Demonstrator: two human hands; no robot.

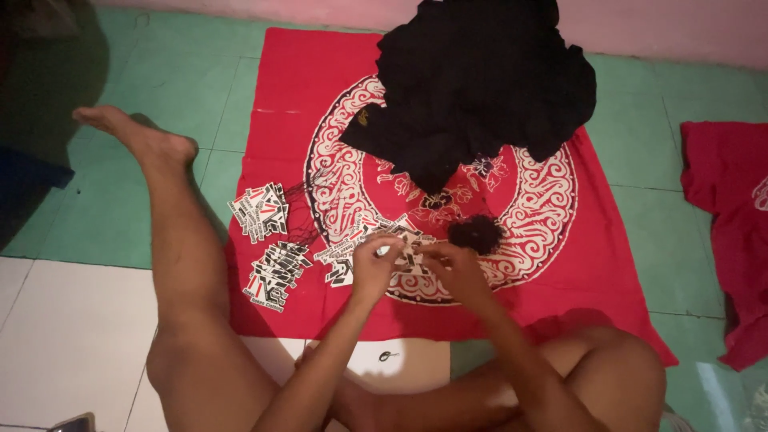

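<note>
Your left hand (374, 258) and right hand (450, 264) each pinch same small tag (406, 258), both grips clenched on it, low over red cloth (608, 264). Tag piles (268, 240) lie left, black string bundle (477, 233) right, likely for easy reach.

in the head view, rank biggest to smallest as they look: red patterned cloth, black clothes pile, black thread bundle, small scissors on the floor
1. red patterned cloth
2. black clothes pile
3. black thread bundle
4. small scissors, a little smaller than the bundle though nearer the camera
</note>
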